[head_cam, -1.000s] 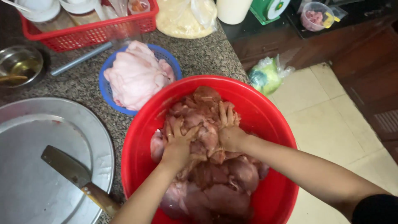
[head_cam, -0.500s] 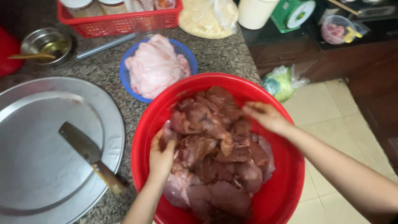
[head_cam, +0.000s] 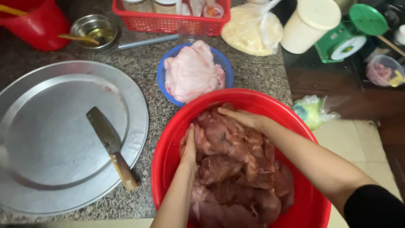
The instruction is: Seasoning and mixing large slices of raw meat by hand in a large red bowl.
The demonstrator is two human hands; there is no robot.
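Note:
A big red basin (head_cam: pixel 168 143) at the counter's front edge is full of raw, dark red meat pieces (head_cam: pixel 236 169). My left hand (head_cam: pixel 188 145) presses against the left side of the pile, fingers partly buried in it. My right hand (head_cam: pixel 242 118) lies flat over the far top of the pile, fingers pointing left. Both hands cup the meat between them. Whether either one grips a single piece is not visible.
A large round metal tray (head_cam: pixel 55 169) lies to the left with a wooden-handled cleaver (head_cam: pixel 110 143) on it. Behind the basin, a blue bowl (head_cam: pixel 162 80) holds pale pink meat. Farther back: red basket (head_cam: pixel 168 21), small steel bowl (head_cam: pixel 93 29), red jug (head_cam: pixel 38 23), white tub (head_cam: pixel 310 23), green scale (head_cam: pixel 350 36).
My hands have moved from the middle of the meat to its sides. The left slid to the left edge and the right swung across the far top. The view shifted left.

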